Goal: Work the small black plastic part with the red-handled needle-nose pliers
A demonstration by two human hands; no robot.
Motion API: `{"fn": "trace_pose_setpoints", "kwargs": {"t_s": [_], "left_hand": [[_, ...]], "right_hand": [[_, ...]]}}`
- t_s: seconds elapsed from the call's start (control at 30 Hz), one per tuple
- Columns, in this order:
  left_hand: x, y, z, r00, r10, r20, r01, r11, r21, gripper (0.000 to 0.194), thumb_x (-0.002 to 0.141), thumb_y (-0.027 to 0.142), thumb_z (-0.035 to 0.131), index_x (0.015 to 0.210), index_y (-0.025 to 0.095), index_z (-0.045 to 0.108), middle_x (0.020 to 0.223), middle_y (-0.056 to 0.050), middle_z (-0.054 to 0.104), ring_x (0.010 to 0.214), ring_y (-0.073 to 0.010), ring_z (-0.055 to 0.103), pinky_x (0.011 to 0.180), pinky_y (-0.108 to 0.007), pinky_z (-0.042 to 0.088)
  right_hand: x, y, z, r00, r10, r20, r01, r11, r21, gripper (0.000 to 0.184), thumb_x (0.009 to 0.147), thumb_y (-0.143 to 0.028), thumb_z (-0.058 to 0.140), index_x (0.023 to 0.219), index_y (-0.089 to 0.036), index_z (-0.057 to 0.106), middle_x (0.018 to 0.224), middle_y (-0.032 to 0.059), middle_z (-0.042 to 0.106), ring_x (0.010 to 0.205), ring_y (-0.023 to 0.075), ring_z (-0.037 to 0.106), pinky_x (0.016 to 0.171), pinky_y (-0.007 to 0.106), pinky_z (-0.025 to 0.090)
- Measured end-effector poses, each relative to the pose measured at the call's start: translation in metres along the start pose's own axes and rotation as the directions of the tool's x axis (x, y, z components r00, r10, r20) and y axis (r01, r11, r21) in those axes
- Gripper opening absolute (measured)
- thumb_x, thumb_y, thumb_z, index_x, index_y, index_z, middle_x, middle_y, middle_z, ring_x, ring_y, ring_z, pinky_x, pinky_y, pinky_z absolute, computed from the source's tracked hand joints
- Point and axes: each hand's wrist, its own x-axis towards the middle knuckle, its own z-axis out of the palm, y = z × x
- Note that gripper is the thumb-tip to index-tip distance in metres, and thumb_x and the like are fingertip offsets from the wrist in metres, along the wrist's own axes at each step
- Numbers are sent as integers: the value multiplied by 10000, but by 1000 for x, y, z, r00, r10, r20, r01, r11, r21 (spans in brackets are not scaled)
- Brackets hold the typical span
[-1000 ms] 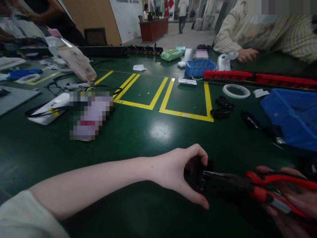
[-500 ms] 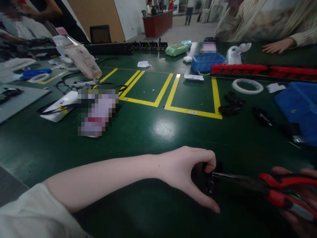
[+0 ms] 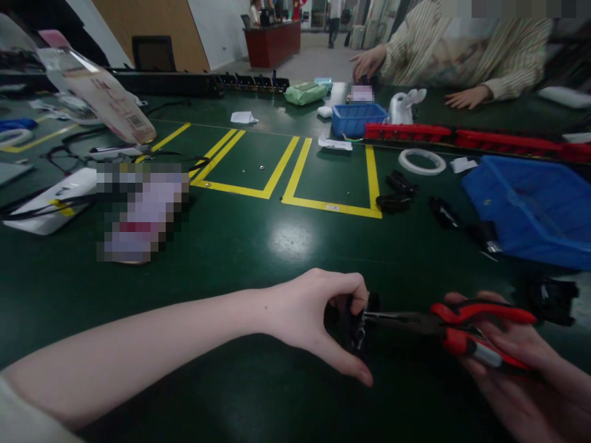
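Note:
My left hand (image 3: pixel 318 320) curls its thumb and fingers around a small black plastic part (image 3: pixel 359 332) just above the green table. Long-nose pliers (image 3: pixel 446 323) with red and black handles lie in my right hand (image 3: pixel 517 363), its fingers wrapped about the grips. The thin jaws point left, and their tips meet the black part near my left index finger. Whether the jaws pinch anything cannot be made out.
Yellow tape (image 3: pixel 332 208) marks the table (image 3: pixel 221 246). On the right lie black parts (image 3: pixel 397 191), a tape roll (image 3: pixel 422 162) and a blue bin (image 3: pixel 530 209). A phone (image 3: pixel 148 215) and a bottle (image 3: pixel 106 98) are left. Across sits a person (image 3: pixel 462 61).
The view has swung right, so the table's things sit further left and more of my right hand shows. The pliers' tips stay at the black part. The co-worker's hand has lowered toward a phone.

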Motion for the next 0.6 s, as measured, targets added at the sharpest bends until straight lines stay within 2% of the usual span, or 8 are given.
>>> {"fn": "trace_pose_setpoints", "kwargs": {"t_s": [0.1,0.2,0.27,0.37,0.47,0.6], "left_hand": [[0,1,0,1000,-17,-12,17,999,40,464,585,206,871,812,186,468,827,46,538,715,-100,472,608,-208,375],[0,1,0,1000,-23,-11,24,999,47,460,589,185,865,830,187,474,851,41,537,727,-103,469,607,-207,367],[0,1,0,999,-42,-6,42,998,40,454,599,177,858,848,189,478,853,39,534,724,-104,461,608,-210,366],[0,1,0,998,-58,2,58,998,11,454,608,161,851,859,191,473,847,41,530,713,-103,456,604,-211,367],[-1,2,0,999,-52,3,52,999,-12,457,613,143,847,863,193,468,848,43,530,711,-99,463,605,-208,374],[-1,3,-1,999,-54,5,54,998,-43,447,632,122,834,889,191,475,884,35,541,741,-100,506,638,-209,415]], "right_hand": [[-1,-4,6,985,141,-97,-132,987,97,451,464,-98,690,880,-273,688,849,6,728,614,193,693,496,220,585],[-5,-5,6,988,152,32,-155,978,141,451,500,-58,677,891,-283,671,824,-21,731,630,185,700,543,227,600],[-11,-6,8,986,117,115,-132,983,126,471,539,-90,693,962,-297,666,935,-19,741,712,195,716,560,217,601],[-25,-8,14,987,51,154,-65,994,88,444,664,-146,673,1067,-330,643,1097,-35,718,816,156,715,623,152,583],[-35,-9,17,982,13,188,-24,998,55,380,748,-162,622,1079,-349,638,1138,-50,703,822,114,707,692,119,566],[-33,-7,12,946,-112,303,113,993,13,292,779,-205,623,1029,-354,639,1143,-32,695,753,124,703,628,137,581]]}}
